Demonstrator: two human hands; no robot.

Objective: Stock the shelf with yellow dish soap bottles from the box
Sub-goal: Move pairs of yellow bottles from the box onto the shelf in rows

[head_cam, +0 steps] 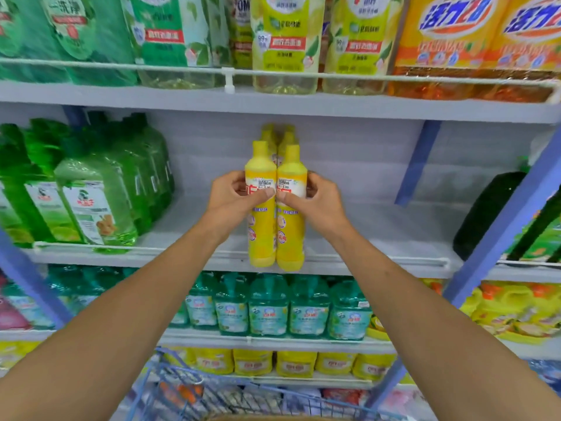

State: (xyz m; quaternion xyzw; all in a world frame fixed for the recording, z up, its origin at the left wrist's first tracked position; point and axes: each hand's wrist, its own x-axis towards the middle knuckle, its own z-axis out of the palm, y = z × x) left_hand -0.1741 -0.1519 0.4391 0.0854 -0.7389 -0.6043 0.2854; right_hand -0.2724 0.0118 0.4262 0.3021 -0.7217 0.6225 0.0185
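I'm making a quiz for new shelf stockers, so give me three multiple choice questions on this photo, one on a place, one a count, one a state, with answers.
1. What stands left of the held yellow bottles on the same shelf? A green bottles B orange jugs C cardboard boxes
2. How many yellow bottles do the left hand and right hand hold together? A one B two C four
3. How do the held bottles stand? A lying flat B upside down C upright
Answers: 1 A, green bottles fill that shelf's left end. 2 B, each hand grips one. 3 C, their caps point up.
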